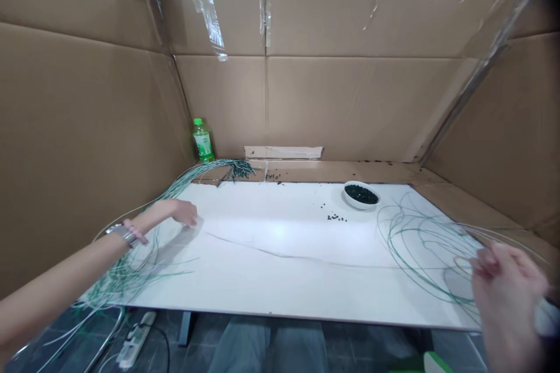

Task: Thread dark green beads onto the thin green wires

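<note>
My left hand is low over the left part of the white table, its fingers closed and pointing down. What they pinch, if anything, is too small to make out. From close by that hand, a thin wire runs across the tabletop toward my right hand. The right hand is raised at the right edge, blurred, its fingers curled together around wire. Beneath and beside it lies a loose coil of green wire. Under my left forearm spreads a tangled bundle of green and white wires.
A white bowl of dark beads stands at the back right, with several beads scattered near it. Dark beaded wire ends lie at the back left by a green bottle. Cardboard walls enclose the table. A power strip is below.
</note>
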A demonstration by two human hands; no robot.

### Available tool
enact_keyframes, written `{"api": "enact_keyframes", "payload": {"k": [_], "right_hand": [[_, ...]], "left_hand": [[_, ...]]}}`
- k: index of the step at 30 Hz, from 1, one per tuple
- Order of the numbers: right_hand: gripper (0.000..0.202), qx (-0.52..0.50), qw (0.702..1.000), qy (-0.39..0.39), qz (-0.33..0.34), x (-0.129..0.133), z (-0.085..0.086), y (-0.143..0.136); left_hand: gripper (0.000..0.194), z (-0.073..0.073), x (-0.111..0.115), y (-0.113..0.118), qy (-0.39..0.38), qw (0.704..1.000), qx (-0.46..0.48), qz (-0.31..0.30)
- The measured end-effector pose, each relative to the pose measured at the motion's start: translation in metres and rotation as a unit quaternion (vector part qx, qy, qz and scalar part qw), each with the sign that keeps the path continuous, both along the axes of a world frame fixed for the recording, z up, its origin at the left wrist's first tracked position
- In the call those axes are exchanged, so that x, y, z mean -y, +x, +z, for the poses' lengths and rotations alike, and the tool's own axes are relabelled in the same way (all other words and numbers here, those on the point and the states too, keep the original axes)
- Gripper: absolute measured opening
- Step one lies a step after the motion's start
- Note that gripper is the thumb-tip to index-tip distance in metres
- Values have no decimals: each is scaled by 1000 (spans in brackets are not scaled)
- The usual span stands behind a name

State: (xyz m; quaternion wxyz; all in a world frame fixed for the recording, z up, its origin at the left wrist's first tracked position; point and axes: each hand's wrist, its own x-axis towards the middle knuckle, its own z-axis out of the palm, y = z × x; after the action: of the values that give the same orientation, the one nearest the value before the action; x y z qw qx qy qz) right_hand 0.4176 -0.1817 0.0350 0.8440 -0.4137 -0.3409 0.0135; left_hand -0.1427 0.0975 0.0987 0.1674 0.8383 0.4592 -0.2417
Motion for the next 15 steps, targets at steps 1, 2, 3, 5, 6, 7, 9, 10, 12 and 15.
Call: {"api": "enact_keyframes", "payload": {"k": [1,2,3,5,6,7,9,10,12,15], "right_hand": [[26,-20,998,-39,43,-3,-5,9],[27,-28,996,-60,65,-5,-7,14],[29,-28,993,-79,87,-6,-6,15],[29,-21,992,-83,88,-9,-1,3],[29,-24,993,-81,83,-11,3,-8],[30,-42,993,-76,76,-13,7,-22],[24,-77,995,-36,49,-16,14,-51],[24,-82,995,-35,50,-17,16,-64],[26,-87,994,-44,52,-17,20,-81],[28,-93,991,-75,61,-14,22,-87]], "left_hand": [[18,1,2,12,50,999,6,-11],[17,3,3,26,98,995,23,-27],[20,4,6,45,138,988,48,-48],[28,5,13,91,181,972,112,-101],[28,2,17,117,184,964,144,-127],[28,-2,22,145,183,956,175,-148],[27,-18,31,199,179,942,226,-170],[25,-27,34,222,176,937,245,-174],[23,-48,35,260,166,930,279,-174],[26,-76,28,292,144,927,306,-163]]}}
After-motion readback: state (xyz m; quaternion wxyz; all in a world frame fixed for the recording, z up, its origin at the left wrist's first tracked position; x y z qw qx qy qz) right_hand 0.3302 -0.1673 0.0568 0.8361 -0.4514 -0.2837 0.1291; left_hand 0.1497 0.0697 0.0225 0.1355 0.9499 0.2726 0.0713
